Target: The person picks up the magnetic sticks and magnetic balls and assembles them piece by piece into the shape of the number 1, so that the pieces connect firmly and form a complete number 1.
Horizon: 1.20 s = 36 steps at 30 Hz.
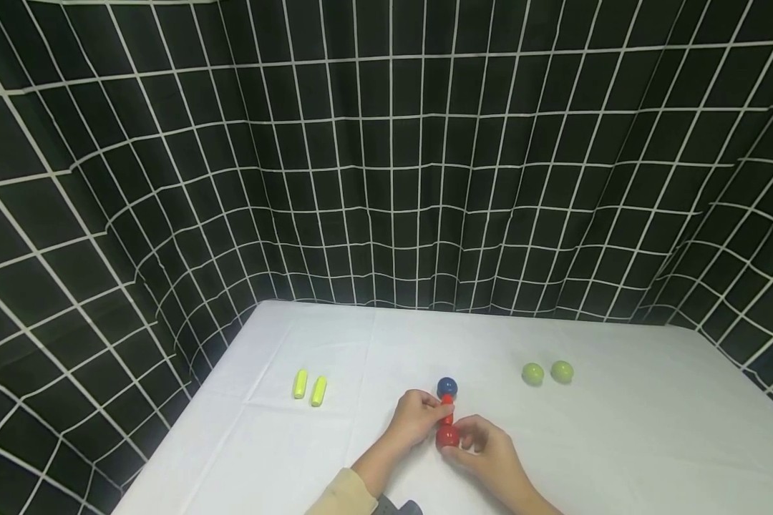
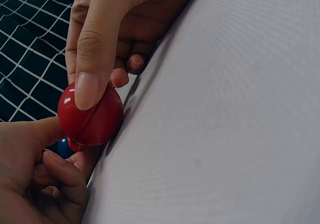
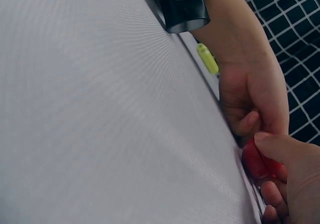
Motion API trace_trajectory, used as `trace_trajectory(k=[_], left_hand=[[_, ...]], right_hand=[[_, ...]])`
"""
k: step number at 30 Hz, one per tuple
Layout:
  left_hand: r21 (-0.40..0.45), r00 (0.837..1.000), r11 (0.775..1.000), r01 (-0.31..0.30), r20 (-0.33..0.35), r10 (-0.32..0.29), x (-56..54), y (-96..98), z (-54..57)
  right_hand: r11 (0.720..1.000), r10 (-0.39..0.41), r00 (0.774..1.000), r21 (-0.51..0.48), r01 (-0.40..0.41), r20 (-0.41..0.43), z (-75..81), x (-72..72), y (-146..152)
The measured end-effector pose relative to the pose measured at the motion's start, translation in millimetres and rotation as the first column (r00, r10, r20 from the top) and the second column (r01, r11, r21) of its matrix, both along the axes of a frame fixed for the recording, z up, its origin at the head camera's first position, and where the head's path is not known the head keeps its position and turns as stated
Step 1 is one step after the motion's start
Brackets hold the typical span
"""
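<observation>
Near the front middle of the white table, my left hand pinches a short red stick between thumb and fingers. At the stick's far end sits a blue ball, and at its near end a glossy red ball. My right hand grips that red ball from the right, its thumb lying on the surface in the left wrist view. A seam line crosses the red ball there. Fingers hide much of the stick, and whether the blue ball is joined to it cannot be told.
Two yellow-green sticks lie on the white tablecloth to the left. Two light green balls rest at the right. A black curtain with a white grid surrounds the table's back and sides.
</observation>
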State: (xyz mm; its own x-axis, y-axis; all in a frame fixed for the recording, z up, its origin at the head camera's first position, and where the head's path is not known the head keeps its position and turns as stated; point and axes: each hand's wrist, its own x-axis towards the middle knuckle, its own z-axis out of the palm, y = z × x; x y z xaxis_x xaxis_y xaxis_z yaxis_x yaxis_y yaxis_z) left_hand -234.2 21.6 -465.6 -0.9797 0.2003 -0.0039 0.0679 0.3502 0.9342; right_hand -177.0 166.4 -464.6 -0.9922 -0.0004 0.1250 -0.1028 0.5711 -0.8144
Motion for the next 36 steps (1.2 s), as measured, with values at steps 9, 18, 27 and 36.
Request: trace_trajectory(k=[9, 18, 27, 36], left_hand=[[0.005, 1.000, 1.000, -0.002, 0.002, 0.002, 0.1, 0.8, 0.9], [-0.003, 1.000, 1.000, -0.002, -0.013, 0.002, 0.5, 0.3, -0.2], [0.011, 0.998, 0.999, -0.031, -0.052, 0.032, 10.0, -13.1, -3.4], [-0.024, 0.977, 0.991, -0.133, -0.173, 0.126, 19.8, -39.2, -8.0]], right_hand=[[1.000, -0.013, 1.000, 0.001, 0.013, -0.009, -0.5, -1.2, -0.2], [1.000, -0.017, 1.000, 0.000, 0.017, 0.000, 1.7, -0.8, 0.1], [1.000, 0.004, 1.000, -0.028, -0.004, 0.021, 2.1, 1.1, -2.8], [1.000, -0.010, 1.000, -0.009, 0.010, 0.025, -1.4, 0.3, -0.2]])
